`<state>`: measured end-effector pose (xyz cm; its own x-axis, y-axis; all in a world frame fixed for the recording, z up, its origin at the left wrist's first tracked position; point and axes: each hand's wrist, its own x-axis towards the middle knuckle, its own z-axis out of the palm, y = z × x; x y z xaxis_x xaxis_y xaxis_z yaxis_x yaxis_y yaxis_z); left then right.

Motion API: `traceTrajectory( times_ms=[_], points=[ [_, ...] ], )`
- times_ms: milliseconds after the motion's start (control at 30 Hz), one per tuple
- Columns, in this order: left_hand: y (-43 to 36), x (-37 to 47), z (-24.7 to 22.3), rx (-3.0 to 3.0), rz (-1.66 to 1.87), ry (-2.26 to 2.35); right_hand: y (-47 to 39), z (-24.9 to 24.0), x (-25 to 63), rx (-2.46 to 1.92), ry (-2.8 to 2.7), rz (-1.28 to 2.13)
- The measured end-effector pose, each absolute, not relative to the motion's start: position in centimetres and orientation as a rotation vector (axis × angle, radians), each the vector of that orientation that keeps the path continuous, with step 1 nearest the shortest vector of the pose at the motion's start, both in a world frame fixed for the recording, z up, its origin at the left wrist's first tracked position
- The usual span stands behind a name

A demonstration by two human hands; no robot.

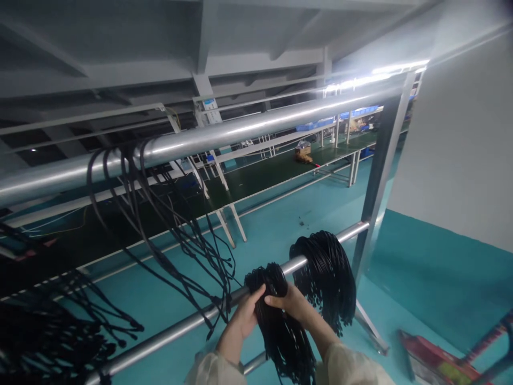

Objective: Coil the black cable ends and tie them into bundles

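A thick bundle of black cables hangs folded over the lower metal rail. My left hand presses round its left side, thumb pointing up along the cables. From the right, my right hand grips the same bundle, its thumb lying across the front. The far fingers of both hands are hidden behind the cables. Just right of my hands, a second black cable bundle drapes over the same rail.
Loose black cables dangle from the upper metal rail. More cables hang at lower left. A metal post joins the rails at right. Behind stands a long green-topped workbench. Something red lies at lower right.
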<state>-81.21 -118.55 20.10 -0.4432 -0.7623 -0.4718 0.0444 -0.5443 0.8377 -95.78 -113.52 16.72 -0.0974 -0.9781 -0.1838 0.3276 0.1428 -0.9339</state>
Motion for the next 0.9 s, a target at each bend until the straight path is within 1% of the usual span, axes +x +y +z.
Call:
traceTrajectory(
  times_ms=[200, 333, 467, 633, 900],
  points=[
    [-119.1, -80.1, 19.3, 1.276, -1.883, -1.193, -114.3, 15.9, -96.8, -0.782, 1.160, -1.205],
    [-119.7, -79.9, 18.2, 1.352, -1.801, -1.246, -114.6, 15.5, -96.4, -0.787, 1.107, -1.261],
    [-119.8, -80.0, 18.0, 1.392, -1.790, -1.233, -114.2, 15.7, -94.8, -0.787, 1.003, -1.335],
    [-120.2, -78.3, 19.4, 1.391, -1.832, -1.116, -114.1, 16.0, -94.4, -0.717, 1.056, -1.422],
    [-120.2, -73.3, 22.0, 1.362, -1.887, -0.984, -114.5, 16.8, -98.2, -0.699, 1.157, -1.436]
  ],
)
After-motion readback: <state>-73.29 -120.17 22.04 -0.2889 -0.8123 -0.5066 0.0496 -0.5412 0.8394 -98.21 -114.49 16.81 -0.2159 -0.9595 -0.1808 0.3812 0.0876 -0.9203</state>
